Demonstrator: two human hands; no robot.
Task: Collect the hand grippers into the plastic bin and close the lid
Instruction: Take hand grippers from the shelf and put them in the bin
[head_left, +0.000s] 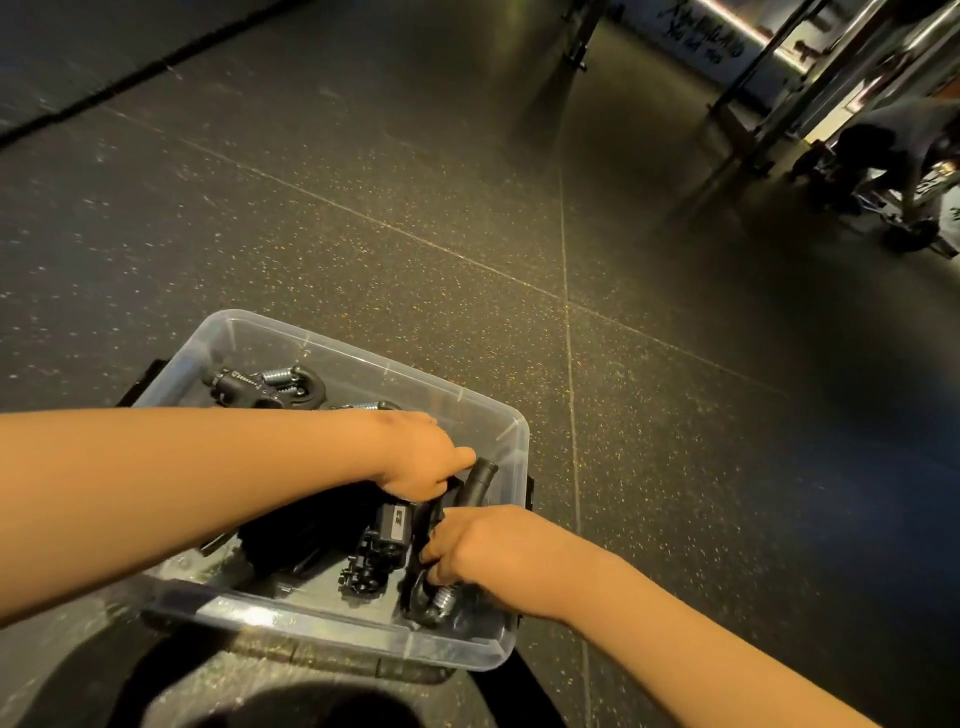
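Just below us, a dark shape (322, 706) is getting cut off by the bottom edge, too shadowed to make out. We are reaching both arms into the clear bin (332, 631) sitting on the speckled floor (519, 208). Our right hand (488, 553) is curling its fingers tight around a black hand gripper (480, 480), whose handle is poking up past the knuckles and whose spring coil is showing below them. Our left hand (421, 457) is bending its fingers down out of sight among the black pieces, so we cannot tell what they are closing on, if anything. Our left forearm (182, 493) is covering the bin's middle. At the far end, more hand grippers (265, 389) are lying inside. Far off to the right, a blurred person (893, 150) is bending beside a wheeled thing we cannot identify.
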